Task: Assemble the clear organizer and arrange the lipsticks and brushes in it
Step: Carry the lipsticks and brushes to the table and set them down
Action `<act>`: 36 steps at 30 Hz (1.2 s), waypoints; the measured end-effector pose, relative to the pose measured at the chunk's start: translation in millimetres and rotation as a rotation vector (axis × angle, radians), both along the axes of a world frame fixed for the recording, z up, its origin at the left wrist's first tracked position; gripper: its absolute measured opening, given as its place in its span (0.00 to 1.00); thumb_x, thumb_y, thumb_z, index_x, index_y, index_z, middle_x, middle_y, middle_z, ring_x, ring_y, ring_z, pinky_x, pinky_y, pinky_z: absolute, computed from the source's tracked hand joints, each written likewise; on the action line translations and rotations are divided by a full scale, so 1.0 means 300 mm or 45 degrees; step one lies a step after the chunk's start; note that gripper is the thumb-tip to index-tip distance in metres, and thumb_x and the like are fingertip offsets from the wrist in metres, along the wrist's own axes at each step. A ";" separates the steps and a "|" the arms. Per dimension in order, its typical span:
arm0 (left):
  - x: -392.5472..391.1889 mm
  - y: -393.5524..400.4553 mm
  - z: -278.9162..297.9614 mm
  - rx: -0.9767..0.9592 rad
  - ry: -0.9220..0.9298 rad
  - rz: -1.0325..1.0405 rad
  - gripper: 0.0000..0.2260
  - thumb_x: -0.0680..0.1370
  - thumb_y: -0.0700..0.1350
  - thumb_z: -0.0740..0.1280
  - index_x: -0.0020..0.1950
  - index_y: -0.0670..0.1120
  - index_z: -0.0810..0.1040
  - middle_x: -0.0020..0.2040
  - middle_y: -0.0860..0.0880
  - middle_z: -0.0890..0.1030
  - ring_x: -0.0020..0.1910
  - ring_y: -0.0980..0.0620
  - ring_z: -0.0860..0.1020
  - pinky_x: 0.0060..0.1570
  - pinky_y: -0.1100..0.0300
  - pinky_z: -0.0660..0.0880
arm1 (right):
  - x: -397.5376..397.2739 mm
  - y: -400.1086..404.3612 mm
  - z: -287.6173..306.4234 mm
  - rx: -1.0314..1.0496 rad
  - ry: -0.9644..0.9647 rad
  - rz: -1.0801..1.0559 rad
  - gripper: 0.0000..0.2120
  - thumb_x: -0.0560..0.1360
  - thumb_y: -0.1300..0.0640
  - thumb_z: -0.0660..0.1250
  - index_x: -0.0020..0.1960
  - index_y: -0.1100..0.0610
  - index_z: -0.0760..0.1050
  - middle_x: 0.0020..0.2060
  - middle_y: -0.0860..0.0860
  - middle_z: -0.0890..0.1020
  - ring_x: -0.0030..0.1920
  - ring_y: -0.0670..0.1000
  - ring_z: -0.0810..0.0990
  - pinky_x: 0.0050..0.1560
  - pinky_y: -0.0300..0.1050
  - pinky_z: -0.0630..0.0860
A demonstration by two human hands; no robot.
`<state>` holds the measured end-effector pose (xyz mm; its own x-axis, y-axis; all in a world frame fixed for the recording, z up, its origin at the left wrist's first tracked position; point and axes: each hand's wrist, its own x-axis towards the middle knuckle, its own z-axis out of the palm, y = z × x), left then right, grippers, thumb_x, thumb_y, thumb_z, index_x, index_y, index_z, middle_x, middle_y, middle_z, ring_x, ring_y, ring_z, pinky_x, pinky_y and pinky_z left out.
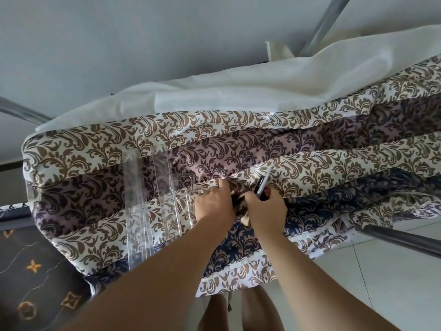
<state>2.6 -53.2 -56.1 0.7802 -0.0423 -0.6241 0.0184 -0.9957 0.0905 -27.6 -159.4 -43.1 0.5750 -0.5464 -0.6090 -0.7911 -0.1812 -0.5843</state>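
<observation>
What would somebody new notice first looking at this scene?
Most likely the brown, purple and navy damask-patterned bedspread filling the middle, with a plain white sheet bunched along its far edge. Next, the two bare hands meeting at the centre: the right hand grips a slim black stick-like item, while the left hand reaches into small items beside it. Left of the hands lie the clear plastic organizer panels, nearly invisible against the pattern.

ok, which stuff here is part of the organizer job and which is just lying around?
Job:
- clear organizer pieces, lying on the patterned bedspread
- black brush, in the right hand grip
- left hand, at small items I can't identify

Lying about:
- patterned bedspread
- white sheet
- metal poles
- dark mat
</observation>
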 end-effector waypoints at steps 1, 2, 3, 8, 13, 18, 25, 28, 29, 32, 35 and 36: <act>0.003 0.001 0.004 -0.006 -0.005 0.019 0.26 0.75 0.47 0.73 0.65 0.48 0.61 0.40 0.51 0.74 0.33 0.54 0.75 0.41 0.56 0.73 | -0.014 -0.013 0.006 0.095 -0.037 -0.022 0.10 0.64 0.48 0.68 0.39 0.53 0.71 0.30 0.45 0.76 0.26 0.44 0.73 0.30 0.46 0.71; 0.007 0.001 0.009 -0.019 -0.010 0.040 0.25 0.75 0.47 0.73 0.65 0.48 0.61 0.41 0.50 0.74 0.32 0.54 0.74 0.36 0.57 0.72 | -0.027 -0.028 0.016 0.190 -0.068 -0.025 0.13 0.63 0.48 0.68 0.39 0.55 0.70 0.28 0.44 0.74 0.25 0.43 0.69 0.29 0.43 0.70; 0.010 0.002 0.014 -0.046 -0.021 0.066 0.24 0.76 0.48 0.73 0.64 0.48 0.62 0.42 0.50 0.74 0.32 0.54 0.73 0.31 0.59 0.70 | -0.036 -0.044 0.028 0.276 -0.087 -0.022 0.16 0.61 0.47 0.69 0.39 0.56 0.69 0.27 0.43 0.71 0.24 0.43 0.67 0.27 0.40 0.69; 0.016 0.041 0.106 -0.345 -0.051 0.274 0.17 0.75 0.46 0.69 0.55 0.52 0.62 0.39 0.52 0.76 0.32 0.55 0.75 0.24 0.61 0.71 | -0.027 -0.125 0.096 0.582 -0.060 0.001 0.08 0.68 0.59 0.70 0.42 0.62 0.73 0.28 0.55 0.74 0.23 0.51 0.69 0.23 0.42 0.68; -0.007 0.144 0.332 -0.779 0.113 0.691 0.13 0.73 0.44 0.68 0.54 0.53 0.70 0.43 0.48 0.80 0.33 0.53 0.78 0.25 0.65 0.74 | 0.030 -0.149 0.278 0.723 -0.076 -0.027 0.07 0.72 0.68 0.67 0.37 0.62 0.73 0.27 0.56 0.74 0.22 0.50 0.69 0.21 0.41 0.67; -0.076 0.254 0.657 -1.151 0.231 0.895 0.10 0.73 0.41 0.72 0.52 0.48 0.75 0.41 0.44 0.80 0.34 0.52 0.78 0.37 0.56 0.79 | 0.019 -0.136 0.567 0.851 -0.109 0.057 0.06 0.72 0.66 0.69 0.38 0.64 0.74 0.29 0.54 0.76 0.26 0.49 0.72 0.26 0.42 0.70; -0.317 0.332 1.074 -1.366 0.205 0.870 0.12 0.69 0.41 0.73 0.50 0.44 0.75 0.32 0.49 0.78 0.32 0.50 0.77 0.35 0.53 0.76 | -0.247 -0.063 0.991 0.997 -0.218 0.172 0.15 0.73 0.63 0.68 0.29 0.53 0.78 0.27 0.53 0.76 0.25 0.49 0.73 0.25 0.41 0.71; -0.443 0.347 1.155 -1.413 0.210 0.826 0.11 0.69 0.41 0.73 0.48 0.46 0.76 0.34 0.46 0.78 0.31 0.49 0.77 0.31 0.56 0.75 | -0.409 -0.035 1.097 1.106 -0.263 0.111 0.09 0.70 0.62 0.68 0.32 0.57 0.77 0.26 0.53 0.74 0.23 0.50 0.69 0.22 0.40 0.67; -0.481 0.348 1.175 -1.433 0.221 0.808 0.10 0.69 0.40 0.73 0.48 0.47 0.76 0.34 0.45 0.78 0.31 0.49 0.77 0.30 0.57 0.74 | -0.465 -0.030 1.123 1.131 -0.282 0.108 0.06 0.70 0.62 0.68 0.34 0.58 0.77 0.26 0.53 0.73 0.23 0.50 0.68 0.22 0.41 0.67; -0.581 0.350 1.209 -1.485 0.268 0.802 0.10 0.69 0.38 0.72 0.48 0.44 0.76 0.32 0.44 0.77 0.28 0.49 0.75 0.27 0.58 0.73 | -0.612 -0.022 1.170 1.105 -0.307 0.090 0.05 0.70 0.62 0.67 0.35 0.61 0.74 0.26 0.55 0.71 0.22 0.51 0.67 0.23 0.42 0.67; -0.652 0.332 1.225 -1.509 0.329 0.820 0.11 0.69 0.36 0.72 0.49 0.44 0.77 0.31 0.43 0.76 0.27 0.49 0.74 0.26 0.60 0.72 | -0.717 -0.041 1.181 1.020 -0.322 0.013 0.08 0.69 0.63 0.67 0.33 0.63 0.71 0.26 0.57 0.69 0.22 0.52 0.66 0.23 0.42 0.65; -0.667 0.323 1.231 -1.522 0.352 0.816 0.11 0.69 0.36 0.72 0.50 0.43 0.77 0.32 0.44 0.76 0.28 0.49 0.74 0.26 0.60 0.71 | -0.743 -0.052 1.183 0.993 -0.320 -0.028 0.07 0.69 0.62 0.67 0.34 0.63 0.71 0.27 0.58 0.68 0.22 0.52 0.66 0.24 0.42 0.64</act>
<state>-197.6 43.7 313.2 0.7245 -0.3406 -0.5993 0.5959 -0.1274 0.7929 -250.4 -175.1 311.7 0.7391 -0.0314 -0.6729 -0.6184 0.3646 -0.6962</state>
